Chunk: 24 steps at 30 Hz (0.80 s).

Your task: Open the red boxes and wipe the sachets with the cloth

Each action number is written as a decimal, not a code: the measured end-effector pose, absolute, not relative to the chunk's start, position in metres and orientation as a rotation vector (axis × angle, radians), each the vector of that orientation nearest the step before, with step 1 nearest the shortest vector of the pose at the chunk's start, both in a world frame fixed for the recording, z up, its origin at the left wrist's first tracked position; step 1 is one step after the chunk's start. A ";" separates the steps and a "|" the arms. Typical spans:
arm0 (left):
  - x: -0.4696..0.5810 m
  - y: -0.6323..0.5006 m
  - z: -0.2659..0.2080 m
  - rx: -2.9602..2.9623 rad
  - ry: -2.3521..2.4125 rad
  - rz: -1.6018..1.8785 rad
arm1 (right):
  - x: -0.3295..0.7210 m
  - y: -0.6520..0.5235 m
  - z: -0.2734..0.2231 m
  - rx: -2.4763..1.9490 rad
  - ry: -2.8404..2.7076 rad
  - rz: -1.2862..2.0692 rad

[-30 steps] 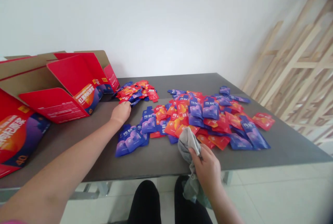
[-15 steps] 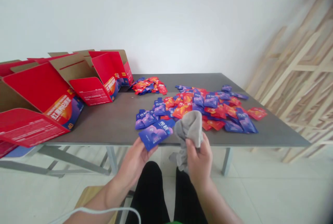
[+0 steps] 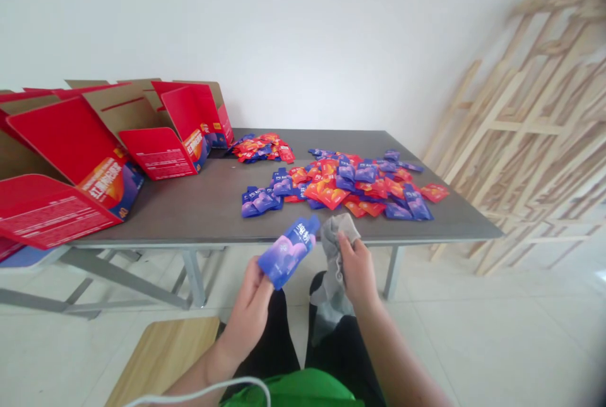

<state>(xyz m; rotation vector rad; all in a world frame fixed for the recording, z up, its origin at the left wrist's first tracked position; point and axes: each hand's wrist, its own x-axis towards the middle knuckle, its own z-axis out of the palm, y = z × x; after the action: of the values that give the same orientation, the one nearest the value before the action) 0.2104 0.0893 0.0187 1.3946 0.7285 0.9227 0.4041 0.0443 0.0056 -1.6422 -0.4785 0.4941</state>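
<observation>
Between the thumb and fingers of my left hand point(image 3: 253, 306) is a purple-blue pouch point(image 3: 288, 252) with pink round fruit printed on it, held by its lower end just in front of the table edge. My right hand point(image 3: 357, 268) grips a crumpled grey cloth point(image 3: 338, 252), part of which hangs down over my knee. Cloth and pouch are close together, with a small gap visible. Beyond them a large heap of orange and purple pouches point(image 3: 331, 189) lies on the dark table point(image 3: 199, 211). A few purple pouches point(image 3: 258, 200) form a row at its left end.
Open red cardboard boxes point(image 3: 158, 151) stand along the table's left side. A smaller pouch pile point(image 3: 262, 147) lies at the back. Wooden frames point(image 3: 516, 135) lean on the wall at right. A wooden stool point(image 3: 165, 350) stands at lower left, and a white cable point(image 3: 208, 388) crosses my left arm.
The pouch has been tilted more upright and drawn back from the table. The cloth has come lower and hangs further down. My view has shifted slightly right and downward.
</observation>
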 end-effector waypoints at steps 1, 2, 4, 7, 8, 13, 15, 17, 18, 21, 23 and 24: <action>0.210 0.092 0.022 1.579 0.720 0.925 | 0.396 0.040 0.009 -1.526 -0.441 0.629; 0.211 0.094 0.025 1.792 0.668 0.888 | 0.387 0.036 0.014 -1.412 -0.433 0.751; 0.212 0.096 0.028 2.190 0.468 0.750 | 0.370 0.030 0.023 -1.261 -0.450 0.904; 0.211 0.096 0.027 2.435 0.249 0.653 | 0.359 0.025 0.032 -1.200 -0.406 0.945; 0.211 0.096 0.025 2.391 0.290 0.728 | 0.358 0.025 0.034 -1.182 -0.364 0.952; 0.209 0.093 0.025 1.941 0.499 0.639 | 0.356 0.027 0.036 -1.094 -0.297 0.981; 0.208 0.091 0.027 1.825 0.449 0.435 | 0.360 0.026 0.036 -1.122 -0.305 0.930; 0.207 0.089 0.028 1.742 0.461 0.412 | 0.366 0.021 0.036 -1.203 -0.288 0.736; 0.207 0.087 0.028 1.711 0.485 0.433 | 0.368 0.017 0.037 -1.252 -0.284 0.599; 0.207 0.084 0.023 1.606 0.581 0.491 | 0.365 0.006 0.036 -1.364 -0.518 0.330; 0.210 0.083 0.017 1.533 0.634 0.549 | 0.354 0.004 0.033 -1.356 -0.948 0.322; 0.212 0.083 0.014 1.511 0.646 0.575 | 0.349 0.005 0.031 -1.334 -1.159 0.308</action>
<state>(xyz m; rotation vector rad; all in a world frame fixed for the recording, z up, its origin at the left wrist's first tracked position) 0.2116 0.0830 0.0136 1.5114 0.6457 0.5745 0.3489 0.0050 0.0306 -1.3338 -1.1591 0.3084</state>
